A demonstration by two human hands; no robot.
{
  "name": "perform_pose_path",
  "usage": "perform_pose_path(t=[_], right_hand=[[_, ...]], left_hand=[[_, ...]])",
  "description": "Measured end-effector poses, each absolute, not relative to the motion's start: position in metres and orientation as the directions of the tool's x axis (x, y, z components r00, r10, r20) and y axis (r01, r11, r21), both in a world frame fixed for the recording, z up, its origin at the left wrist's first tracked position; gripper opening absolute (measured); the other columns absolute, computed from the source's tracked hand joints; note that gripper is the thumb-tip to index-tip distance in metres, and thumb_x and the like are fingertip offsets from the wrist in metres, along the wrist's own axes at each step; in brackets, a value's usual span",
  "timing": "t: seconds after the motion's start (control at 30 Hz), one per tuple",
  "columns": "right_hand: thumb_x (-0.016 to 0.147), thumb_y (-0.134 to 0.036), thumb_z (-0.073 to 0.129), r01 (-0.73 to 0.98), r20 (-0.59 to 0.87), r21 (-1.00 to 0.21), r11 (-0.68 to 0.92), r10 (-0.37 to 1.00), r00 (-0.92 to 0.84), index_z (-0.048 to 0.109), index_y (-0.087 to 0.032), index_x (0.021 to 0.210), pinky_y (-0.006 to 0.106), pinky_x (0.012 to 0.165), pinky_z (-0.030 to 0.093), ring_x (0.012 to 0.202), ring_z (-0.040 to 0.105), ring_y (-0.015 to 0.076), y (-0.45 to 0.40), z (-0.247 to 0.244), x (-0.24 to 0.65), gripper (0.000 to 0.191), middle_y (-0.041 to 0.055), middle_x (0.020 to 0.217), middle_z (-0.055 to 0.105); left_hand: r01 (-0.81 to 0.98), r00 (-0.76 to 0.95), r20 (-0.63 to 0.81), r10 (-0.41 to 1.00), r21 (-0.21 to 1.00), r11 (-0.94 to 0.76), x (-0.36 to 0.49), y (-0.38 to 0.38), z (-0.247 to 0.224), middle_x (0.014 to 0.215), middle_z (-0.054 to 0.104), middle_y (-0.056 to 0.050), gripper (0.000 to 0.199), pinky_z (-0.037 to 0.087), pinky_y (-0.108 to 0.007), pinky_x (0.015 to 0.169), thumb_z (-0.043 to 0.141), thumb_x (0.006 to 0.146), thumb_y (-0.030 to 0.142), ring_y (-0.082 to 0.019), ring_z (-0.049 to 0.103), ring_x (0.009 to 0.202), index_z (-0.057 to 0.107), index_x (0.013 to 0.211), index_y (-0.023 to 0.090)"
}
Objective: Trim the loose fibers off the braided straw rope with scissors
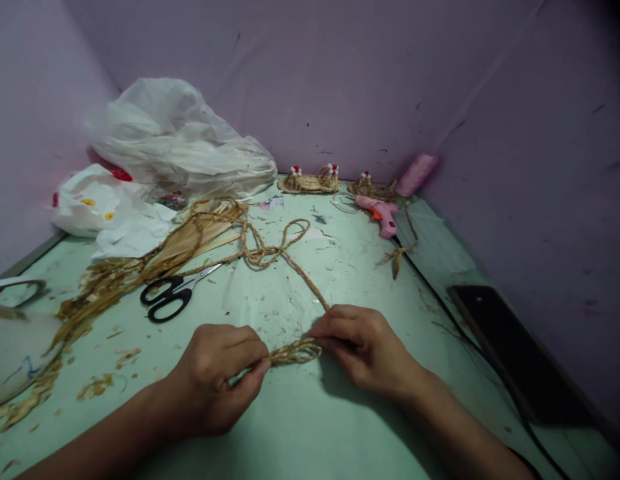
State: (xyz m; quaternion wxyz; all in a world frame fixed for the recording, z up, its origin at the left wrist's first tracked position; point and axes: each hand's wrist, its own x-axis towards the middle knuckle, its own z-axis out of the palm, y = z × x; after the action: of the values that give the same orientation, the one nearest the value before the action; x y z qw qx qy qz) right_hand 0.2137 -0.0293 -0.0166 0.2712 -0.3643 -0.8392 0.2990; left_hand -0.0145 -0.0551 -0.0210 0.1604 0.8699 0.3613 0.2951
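Note:
A length of braided tan cord [309, 281] runs from a loose tangle on the table down to my hands. My left hand [225, 373] pinches one end of a small bundle of looped cord [295, 351] between thumb and fingers. At the other end of the bundle, my right hand [367, 347] is closed with thumb and fingertips on the cord, where the long strand comes in. Black-handled scissors [177, 293] lie partly spread to the left, beyond my left hand.
Dried fibre strips [103, 300] and scraps litter the left side, near plastic bags [185, 140]. Woven soles with beads [310, 183] stand by the wall. A pink glue gun [383, 212], its black cable [440, 307], a pink roll [417, 175] and a dark phone [515, 353] lie right.

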Motion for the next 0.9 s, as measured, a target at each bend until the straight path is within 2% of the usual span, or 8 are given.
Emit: perform_pose_path(t=[0.13, 0.43, 0.53, 0.67, 0.9], right_hand=[[0.076, -0.010, 0.051, 0.497, 0.153, -0.713, 0.494, 0.802, -0.578, 0.067, -0.020, 0.088, 0.025, 0.060, 0.045, 0.068, 0.058, 0.0137, -0.030, -0.015, 0.215, 0.022, 0.0035, 0.076, 0.064], [0.076, -0.013, 0.052, 0.418, 0.107, -0.810, 0.410, 0.805, -0.583, 0.066, -0.018, 0.090, 0.024, 0.058, 0.043, 0.066, 0.056, 0.0123, -0.030, -0.012, 0.216, 0.020, 0.0032, 0.078, 0.062], [0.071, -0.024, 0.062, 0.426, 0.132, -0.788, 0.445, 0.798, -0.588, 0.065, -0.018, 0.091, 0.026, 0.061, 0.044, 0.069, 0.057, 0.0139, -0.031, -0.009, 0.216, 0.021, 0.0038, 0.079, 0.063], [0.067, -0.039, 0.068, 0.471, 0.192, -0.750, 0.464, 0.834, -0.516, 0.068, -0.017, 0.085, 0.025, 0.054, 0.042, 0.060, 0.056, 0.0132, -0.031, -0.014, 0.214, 0.028, 0.0034, 0.068, 0.063], [0.074, -0.031, 0.063, 0.382, 0.309, -0.758, 0.529, 0.806, -0.505, 0.069, -0.016, 0.081, 0.022, 0.049, 0.039, 0.054, 0.055, 0.0108, -0.030, -0.023, 0.213, 0.018, 0.0039, 0.064, 0.063]], left_hand=[[0.532, 0.540, 0.415, 0.732, 0.506, -0.679, -0.016, -0.055, -0.022, 0.061, 0.058, -0.001, 0.013, 0.038, -0.021, 0.051, 0.047, 0.077, 0.013, -0.010, 0.052, 0.053, 0.059, 0.077, 0.018], [0.493, 0.491, 0.478, 0.728, 0.536, -0.685, -0.018, -0.051, -0.022, 0.062, 0.058, -0.001, 0.013, 0.040, -0.019, 0.051, 0.050, 0.074, 0.008, -0.009, 0.053, 0.053, 0.059, 0.078, 0.017], [0.508, 0.483, 0.478, 0.733, 0.529, -0.680, -0.018, -0.051, -0.022, 0.062, 0.058, 0.000, 0.012, 0.040, -0.019, 0.051, 0.050, 0.075, 0.008, -0.009, 0.052, 0.054, 0.058, 0.077, 0.017], [0.528, 0.460, 0.493, 0.738, 0.517, -0.674, -0.018, -0.053, -0.023, 0.062, 0.058, 0.000, 0.011, 0.039, -0.020, 0.051, 0.051, 0.074, 0.008, -0.009, 0.052, 0.053, 0.058, 0.075, 0.017], [0.526, 0.477, 0.506, 0.719, 0.491, -0.695, -0.017, -0.054, -0.020, 0.061, 0.057, 0.000, 0.011, 0.039, -0.020, 0.051, 0.051, 0.074, 0.008, -0.008, 0.052, 0.053, 0.058, 0.074, 0.016]])
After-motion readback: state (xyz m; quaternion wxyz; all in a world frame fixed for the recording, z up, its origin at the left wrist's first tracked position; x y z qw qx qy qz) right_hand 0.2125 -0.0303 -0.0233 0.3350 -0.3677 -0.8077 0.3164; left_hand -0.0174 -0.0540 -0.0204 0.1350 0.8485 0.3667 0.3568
